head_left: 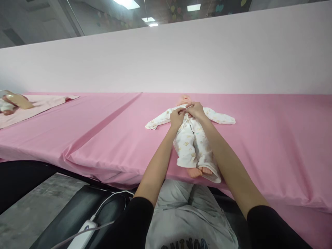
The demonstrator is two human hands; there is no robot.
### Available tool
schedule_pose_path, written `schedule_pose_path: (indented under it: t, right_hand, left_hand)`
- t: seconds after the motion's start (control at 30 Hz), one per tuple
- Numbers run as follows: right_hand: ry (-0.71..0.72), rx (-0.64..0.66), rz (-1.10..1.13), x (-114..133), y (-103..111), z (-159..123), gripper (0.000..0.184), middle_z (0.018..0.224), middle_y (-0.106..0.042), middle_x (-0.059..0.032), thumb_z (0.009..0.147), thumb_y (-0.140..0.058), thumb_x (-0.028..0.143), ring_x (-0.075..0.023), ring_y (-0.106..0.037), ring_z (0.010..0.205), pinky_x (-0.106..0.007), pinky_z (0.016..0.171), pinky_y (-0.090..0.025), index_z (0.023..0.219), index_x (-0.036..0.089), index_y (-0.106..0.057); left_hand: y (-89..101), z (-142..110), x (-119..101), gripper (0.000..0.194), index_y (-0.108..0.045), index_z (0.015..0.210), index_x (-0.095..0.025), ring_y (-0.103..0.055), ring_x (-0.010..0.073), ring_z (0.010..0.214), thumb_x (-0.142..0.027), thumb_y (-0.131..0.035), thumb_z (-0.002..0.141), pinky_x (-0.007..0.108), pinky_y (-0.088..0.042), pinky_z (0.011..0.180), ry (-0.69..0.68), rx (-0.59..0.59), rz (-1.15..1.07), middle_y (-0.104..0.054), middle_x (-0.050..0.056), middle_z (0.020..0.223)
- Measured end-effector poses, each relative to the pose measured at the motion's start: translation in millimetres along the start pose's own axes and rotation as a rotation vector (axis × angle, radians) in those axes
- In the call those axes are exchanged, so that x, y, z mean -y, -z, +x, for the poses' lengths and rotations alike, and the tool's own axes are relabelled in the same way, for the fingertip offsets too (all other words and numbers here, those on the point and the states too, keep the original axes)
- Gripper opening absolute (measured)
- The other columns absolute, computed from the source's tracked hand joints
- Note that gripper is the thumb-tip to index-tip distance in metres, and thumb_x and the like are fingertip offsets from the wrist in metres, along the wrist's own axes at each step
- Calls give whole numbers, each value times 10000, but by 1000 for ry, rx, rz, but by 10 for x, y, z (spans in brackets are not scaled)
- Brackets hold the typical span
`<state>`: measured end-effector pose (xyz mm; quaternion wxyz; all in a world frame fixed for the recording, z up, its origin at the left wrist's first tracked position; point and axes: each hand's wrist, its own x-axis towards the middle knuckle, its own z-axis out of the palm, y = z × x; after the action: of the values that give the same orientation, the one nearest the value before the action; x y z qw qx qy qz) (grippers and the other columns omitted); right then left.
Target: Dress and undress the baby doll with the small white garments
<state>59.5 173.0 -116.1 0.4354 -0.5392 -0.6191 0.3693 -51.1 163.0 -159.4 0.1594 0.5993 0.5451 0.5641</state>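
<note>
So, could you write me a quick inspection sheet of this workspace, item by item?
Surface: pink cloth over a long table, creased along its front edge.
Job's things: baby doll on its back, wearing a white bear-print sleepsuit, feet showing.
Clutter: a pale pink cloth at far left, with what looks like another doll on it, partly out of view.
Hands: left hand and right hand both at the suit's chest; the fingers touch its front.
Cables: a white cable runs to a white box on a black seat.
Surroundings: pale pink wall, concrete floor.
</note>
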Motion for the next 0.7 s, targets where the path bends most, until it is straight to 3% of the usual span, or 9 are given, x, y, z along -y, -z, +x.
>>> schedule_pose_path:
  t: [0.4, 0.57, 0.7]
  right_hand:
    - [1, -19, -17, 34, 4, -1, 238, 469, -534, 19, 674, -537, 49, -121, -527, 385, -172, 366, -371, 874, 144, -622]
    - [54, 10, -82, 32, 21, -7, 290, 490, -550, 13, 660, -502, 13, -128, -539, 396, -212, 426, -445, 894, 128, -629]
    - [127, 43, -171, 28, 41, -22, 385, 583, -599, 0, 594, -482, -34, -119, -544, 400, -206, 424, -441, 912, 118, -638]
  left_hand:
    - [26, -28, -70, 224, -691, 852, -130, -590, 129, 678, -99, -524, 705, 247, -441, 719, 28, 12, -9, -691, 36, 791]
    - [18, -21, -59, 216, -683, 833, -148, -571, 123, 665, -94, -525, 696, 245, -434, 713, 32, 7, -11, -682, 23, 788]
    - [16, -14, -51, 222, -684, 825, -146, -558, 120, 639, -86, -519, 688, 242, -429, 691, 37, 19, -16, -671, 21, 756]
